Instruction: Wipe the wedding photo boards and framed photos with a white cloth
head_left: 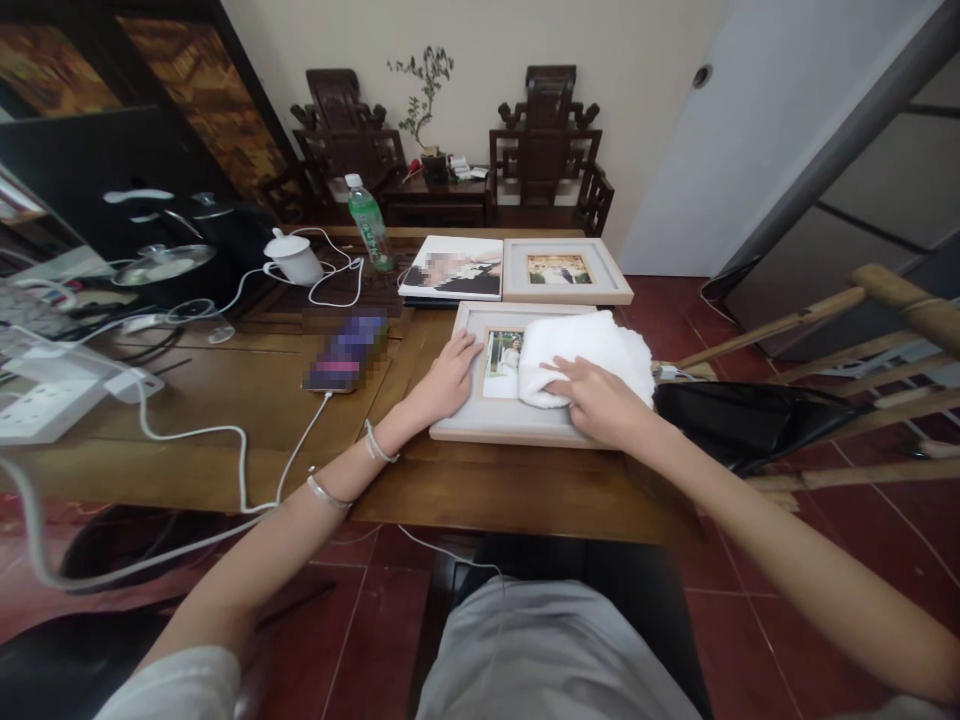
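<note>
A light wooden picture frame lies flat near the table's front edge, with a small photo in its pale mount. My left hand rests on the frame's left side, fingers stretched out. On the right half of the frame lies a folded white cloth, covering part of the photo. My right hand grips the cloth's near edge, its thumb hidden under the fold. Just behind are a second picture frame and a white-edged photo panel, side by side.
Left on the wooden table are a phone on a charging cable, a white lidded cup, a green-labelled bottle, a pot and a power strip. A black bag hangs at the right edge.
</note>
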The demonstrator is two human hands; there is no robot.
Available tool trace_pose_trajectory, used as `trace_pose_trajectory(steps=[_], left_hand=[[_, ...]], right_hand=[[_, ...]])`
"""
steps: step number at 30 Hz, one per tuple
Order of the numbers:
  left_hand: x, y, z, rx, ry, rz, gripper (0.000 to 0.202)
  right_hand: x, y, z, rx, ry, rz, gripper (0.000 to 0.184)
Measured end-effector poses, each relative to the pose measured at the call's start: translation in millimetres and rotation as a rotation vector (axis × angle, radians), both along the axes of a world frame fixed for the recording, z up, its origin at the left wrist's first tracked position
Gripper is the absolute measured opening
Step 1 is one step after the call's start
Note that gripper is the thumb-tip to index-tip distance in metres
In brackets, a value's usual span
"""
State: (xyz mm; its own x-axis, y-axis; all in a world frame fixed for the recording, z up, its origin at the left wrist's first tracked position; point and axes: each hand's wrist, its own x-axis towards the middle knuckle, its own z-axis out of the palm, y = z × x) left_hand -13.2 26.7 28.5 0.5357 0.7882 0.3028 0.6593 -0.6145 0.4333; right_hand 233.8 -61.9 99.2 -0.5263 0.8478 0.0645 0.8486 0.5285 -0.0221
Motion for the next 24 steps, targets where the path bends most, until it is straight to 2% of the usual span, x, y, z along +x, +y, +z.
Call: trace_pose_trajectory(steps=[5, 10, 15, 19, 24], left_hand=[[1, -1, 2.5, -0.01, 0.025, 0.003, 0.052], [1, -1, 1.8, 0.005, 0.028, 0.007, 0.051], [1, -2, 3.5, 0.003, 0.038, -0.001, 0.051], [1, -3, 3.9, 0.008, 0.033, 0.007, 0.052], [1, -3, 3.1, 0.012, 0.036, 0.009, 0.051]], right_hand=[[-4, 3, -3.6, 0.012, -0.048, 0.008, 0.055], [-15, -24, -1.3, 0.025, -0.075, 0.062, 0.054], [-21, -45, 5.8, -0.026, -0.032, 0.072, 0.055], [-16, -40, 0.6, -0.008, 0.021, 0.075, 0.056], [-7, -16, -10.6, 0.03, 0.02, 0.05, 0.056]])
